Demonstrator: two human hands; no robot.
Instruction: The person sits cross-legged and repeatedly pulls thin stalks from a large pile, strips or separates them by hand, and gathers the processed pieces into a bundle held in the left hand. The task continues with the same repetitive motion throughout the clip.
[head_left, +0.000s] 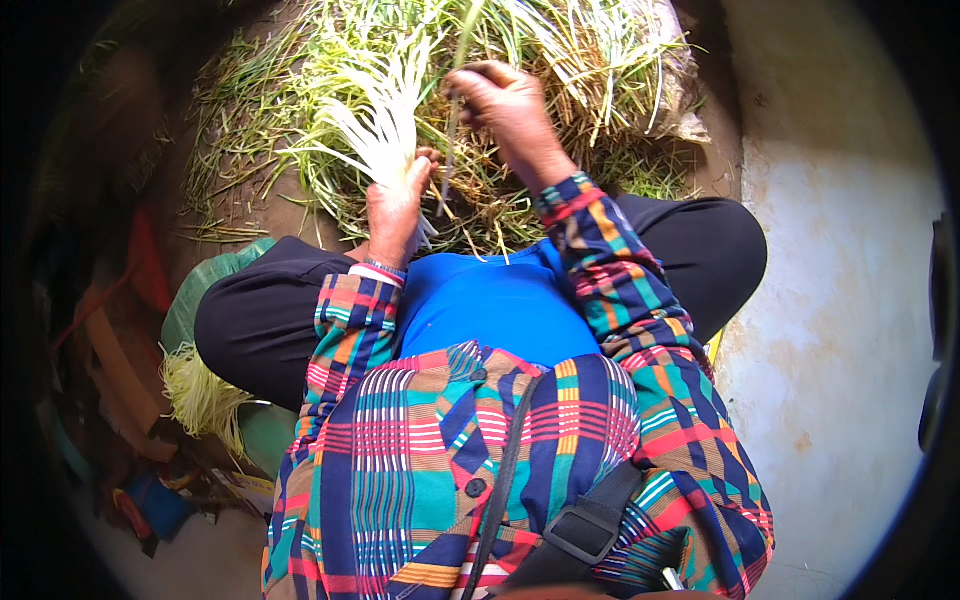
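Observation:
My left hand (396, 206) grips a bunch of pale, blanched chive-like stalks (386, 135) near their lower ends. The leaves fan up and away from the fist. To its right and a little farther from my body, my right hand (510, 109) pinches a single long, thin stalk (451, 146) between thumb and fingers. This stalk is blurred and hangs down beside the bunch. Beneath both hands spreads a heap of loose green and yellow leaves (330, 82), with brown, dry straw-like pieces among them.
A whitish sack (679, 112) lies at the heap's right edge. Beside my left knee, more pale stalks (199, 390) rest on green plastic (187, 300). Wooden pieces (120, 367) and a blue item (159, 504) sit farther left. Concrete floor (832, 300) extends to the right.

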